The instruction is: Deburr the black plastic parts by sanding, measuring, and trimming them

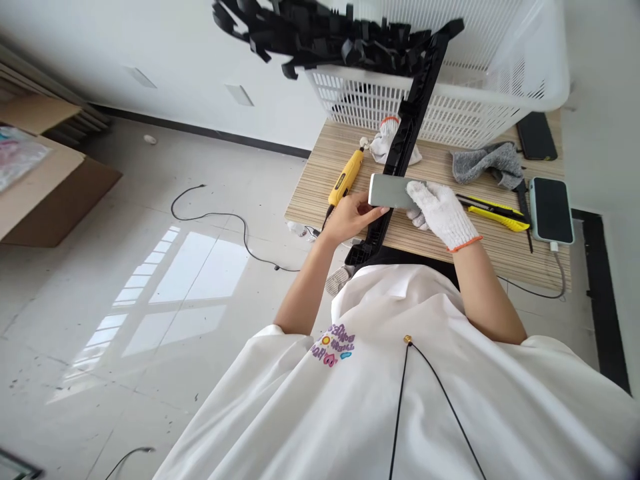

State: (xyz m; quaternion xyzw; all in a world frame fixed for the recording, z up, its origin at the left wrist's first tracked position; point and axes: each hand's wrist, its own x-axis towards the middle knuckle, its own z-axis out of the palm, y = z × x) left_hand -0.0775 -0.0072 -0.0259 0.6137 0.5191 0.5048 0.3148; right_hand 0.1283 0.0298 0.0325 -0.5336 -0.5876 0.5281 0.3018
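Observation:
A flat grey-green block with a pale edge lies across a long black plastic strip. My right hand, in a white knitted glove with an orange cuff, is closed on the block's right end. My bare left hand is at the block's left end, thumb along its lower edge and the other fingers partly hidden behind it. Below the block, the strip's near end rests close to my lap. Beside my left hand lies a yellow rotary tool.
The wood-grain table bears a white glove, a grey cloth, a yellow utility knife and two phones, one charging. Behind stands a white basket with black plastic parts over its rim. A cable crosses the floor.

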